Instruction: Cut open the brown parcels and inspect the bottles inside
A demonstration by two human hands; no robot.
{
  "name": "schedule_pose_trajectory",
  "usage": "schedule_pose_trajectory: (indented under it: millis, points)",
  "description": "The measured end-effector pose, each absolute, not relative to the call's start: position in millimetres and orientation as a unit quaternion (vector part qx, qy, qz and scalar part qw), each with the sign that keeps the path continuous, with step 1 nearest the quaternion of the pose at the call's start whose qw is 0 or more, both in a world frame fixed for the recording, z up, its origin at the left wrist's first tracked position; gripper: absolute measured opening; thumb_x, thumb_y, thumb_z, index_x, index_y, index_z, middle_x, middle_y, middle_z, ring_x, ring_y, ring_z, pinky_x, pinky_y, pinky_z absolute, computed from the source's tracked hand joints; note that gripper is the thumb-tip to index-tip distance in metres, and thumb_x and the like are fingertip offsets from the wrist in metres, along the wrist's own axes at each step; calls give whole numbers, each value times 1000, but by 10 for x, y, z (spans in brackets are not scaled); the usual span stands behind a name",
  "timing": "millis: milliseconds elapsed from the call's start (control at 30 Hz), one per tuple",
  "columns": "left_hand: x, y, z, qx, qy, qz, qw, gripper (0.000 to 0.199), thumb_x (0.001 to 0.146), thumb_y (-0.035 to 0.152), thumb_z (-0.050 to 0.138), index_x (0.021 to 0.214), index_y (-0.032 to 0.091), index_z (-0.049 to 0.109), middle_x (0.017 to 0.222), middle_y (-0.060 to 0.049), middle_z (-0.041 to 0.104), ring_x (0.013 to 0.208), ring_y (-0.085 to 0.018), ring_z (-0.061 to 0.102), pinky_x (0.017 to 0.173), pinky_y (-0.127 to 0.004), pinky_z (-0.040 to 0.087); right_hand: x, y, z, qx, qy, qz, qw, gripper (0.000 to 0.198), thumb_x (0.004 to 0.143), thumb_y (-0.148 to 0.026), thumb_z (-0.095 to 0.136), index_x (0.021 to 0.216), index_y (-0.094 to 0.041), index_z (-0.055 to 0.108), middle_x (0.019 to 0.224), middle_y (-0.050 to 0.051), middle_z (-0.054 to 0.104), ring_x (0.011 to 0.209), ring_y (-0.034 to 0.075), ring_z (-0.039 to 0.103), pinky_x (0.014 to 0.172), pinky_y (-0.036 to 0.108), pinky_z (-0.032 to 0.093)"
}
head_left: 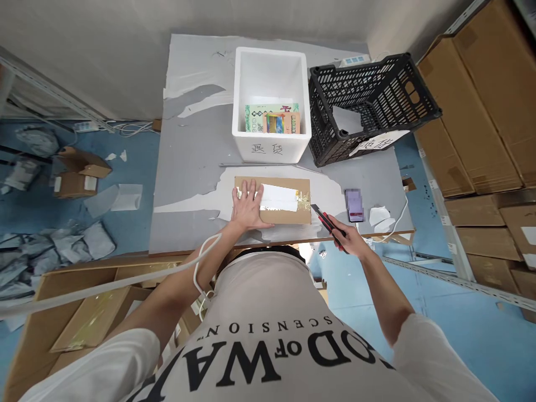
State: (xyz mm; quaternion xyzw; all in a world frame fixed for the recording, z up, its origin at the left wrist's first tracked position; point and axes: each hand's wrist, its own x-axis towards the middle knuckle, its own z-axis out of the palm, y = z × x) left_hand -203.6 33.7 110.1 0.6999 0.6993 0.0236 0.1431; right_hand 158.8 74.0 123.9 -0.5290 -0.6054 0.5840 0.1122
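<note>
A small brown cardboard box (285, 216) lies flat near the front edge of the table, with a white label and shiny tape along its top. My left hand (248, 207) rests on the box's left end, fingers spread and pressing down. In my right hand (348, 240) is a black and red utility knife (330, 228), fingers wrapped round its handle. The knife's blade points up and left, close to the box's taped right end; whether it touches the box I cannot tell.
Behind the box stand a white foam bin (271, 148) with printed packets inside and a black plastic crate (377, 111) holding paper. A phone (354, 205) and paper scraps (380, 218) lie to the right. A white cable (125, 283) crosses my left arm. Large cartons (473, 100) are stacked at right.
</note>
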Motion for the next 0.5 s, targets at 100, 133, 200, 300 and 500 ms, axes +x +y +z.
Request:
schedule_pose_trajectory:
  millis: [100,133,200,300,500]
  points:
    - [-2034,329,1108,700,698,28,148,127,59,74,65,156,9,14,162,-23,7,147,-49,0,112,-65,-4,1627,557,1228,-536,-568,612,122,61,86,-45,58,145,-30,47,79,0,65,45,8,50,37,23,45]
    - [-2031,330,1113,699,699,28,149,127,59,74,65,156,9,14,162,-23,8,147,-49,0,112,-65,-4,1640,497,1218,-535,-560,622,118,62,86,-45,59,145,-31,47,80,1,66,45,8,50,36,22,43]
    - [-2023,343,1120,696,702,25,148,127,60,75,64,155,9,14,161,-24,8,147,-48,0,113,-64,-3,1670,369,1186,-520,-551,647,86,61,84,-46,61,142,-31,50,82,1,66,45,7,49,35,21,40]
    - [-2010,383,1123,681,717,24,147,127,60,76,64,155,8,15,161,-25,9,147,-48,1,113,-66,-2,1745,171,1124,-497,-546,673,37,56,84,-47,62,137,-30,56,78,-1,66,43,7,49,35,21,39]
    - [-1993,385,1163,683,711,44,161,129,59,78,64,155,7,16,161,-25,7,148,-47,2,112,-68,-2,1862,90,1059,-572,-474,621,249,77,83,-51,64,150,-31,33,93,3,68,49,10,56,42,26,49]
